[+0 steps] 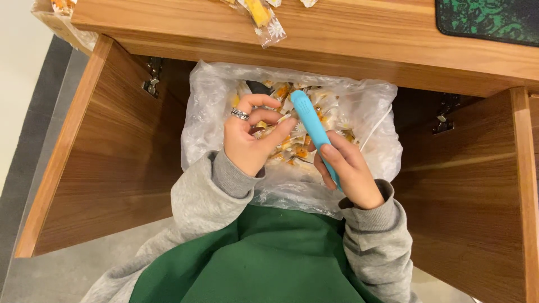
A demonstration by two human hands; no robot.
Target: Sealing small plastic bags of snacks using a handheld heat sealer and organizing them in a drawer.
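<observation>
The right hand [351, 171] is closed around the lower end of a slim blue tool [311, 126], which slants up and to the left over an open clear plastic bag [213, 106] full of small yellow-and-white wrapped sweets [292, 148]. The left hand [250, 134], with a dark ring [240, 114] on one finger, has its fingers curled and its thumb and fingertips pinched on a clear wrapper [281, 119] just beside the tool's upper half. The bag sits between two open wooden cabinet doors [112, 157], under the edge of a wooden tabletop [348, 33]. On that tabletop lies another wrapped sweet [264, 17], and a dark green patterned mat [488, 19] lies at its right end. Grey sleeves [370, 235] and a green apron [258, 258] fill the bottom of the view.
</observation>
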